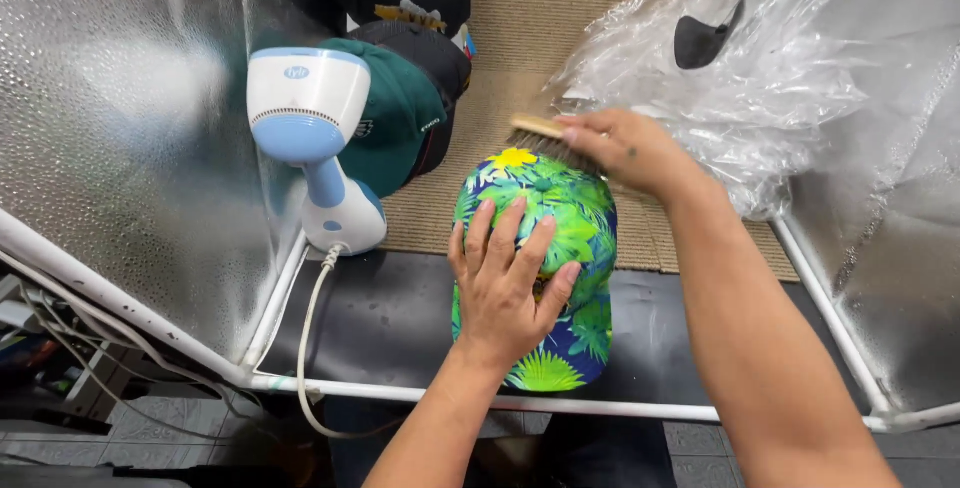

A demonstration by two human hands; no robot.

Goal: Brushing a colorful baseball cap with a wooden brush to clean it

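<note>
Both my forearms reach in over a leaf-print cap (545, 248) that I am brushing inside a foil-walled booth.

Crinkled clear plastic sheeting (740, 78) lies at the far right, a white and blue steamer (310, 138) stands left beside a green cap (400, 113). My left hand (505, 283) lies flat, fingers spread, on the leaf-print cap on the dark mat; my right hand (625, 148) is closed around a wooden brush (545, 138) touching its far edge.
</note>
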